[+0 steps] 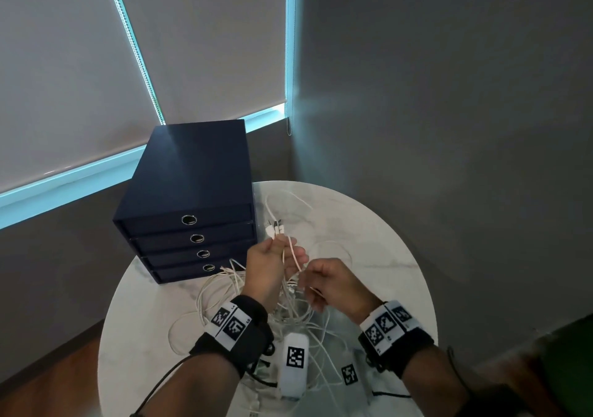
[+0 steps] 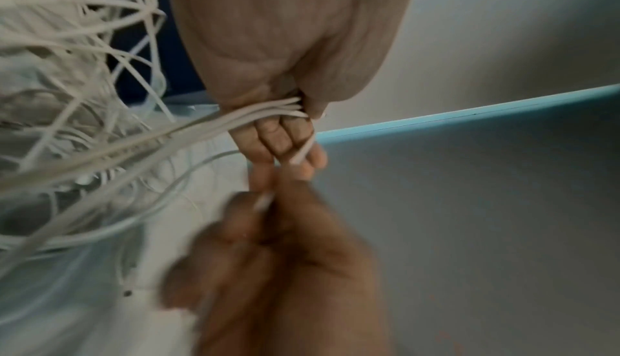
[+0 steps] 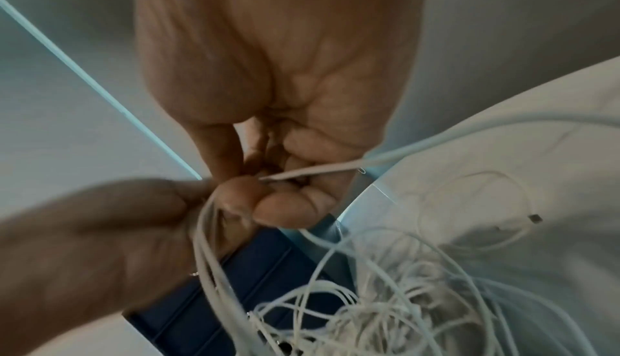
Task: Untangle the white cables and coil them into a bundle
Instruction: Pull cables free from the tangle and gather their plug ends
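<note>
Left hand [image 1: 268, 267] is raised above the round marble table [image 1: 378, 224], fingers curled round a gathered group of white cables [image 1: 224, 291]; their plug ends [image 1: 275, 226] project above the fist. Right hand [image 1: 333, 283], close beside it, pinches a single strand between thumb and fingertips, the remaining fingers curled. The rest of the cables lie in a loose tangle on the table beneath both hands, beside a navy four-drawer box [image 1: 189, 201]. A white tagged device [image 1: 293, 365] rests among them.
</note>
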